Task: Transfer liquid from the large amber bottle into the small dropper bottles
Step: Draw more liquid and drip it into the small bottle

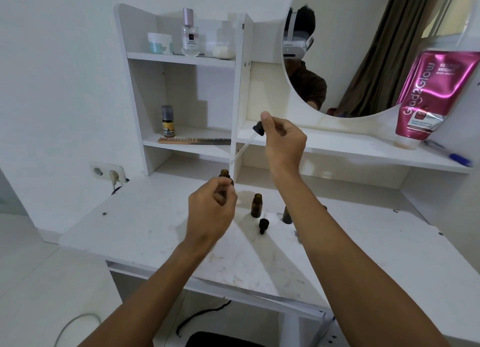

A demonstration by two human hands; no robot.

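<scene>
My right hand (283,141) pinches the black bulb of a glass dropper (249,143), whose pipette slants down to the left, its tip above an open amber bottle (225,175). My left hand (211,209) grips that small bottle above the table. A second small amber bottle (256,205) stands uncapped on the white table (145,224). A black dropper cap (262,226) lies in front of it. Another dark bottle (287,215) stands partly hidden behind my right forearm.
A white shelf unit (181,58) behind holds a perfume bottle, jars, a comb (193,140) and a small spray can. A round mirror (376,48), a pink tube (431,95) and a blue pen (452,156) sit at the right. A wall socket (107,171) is at the left.
</scene>
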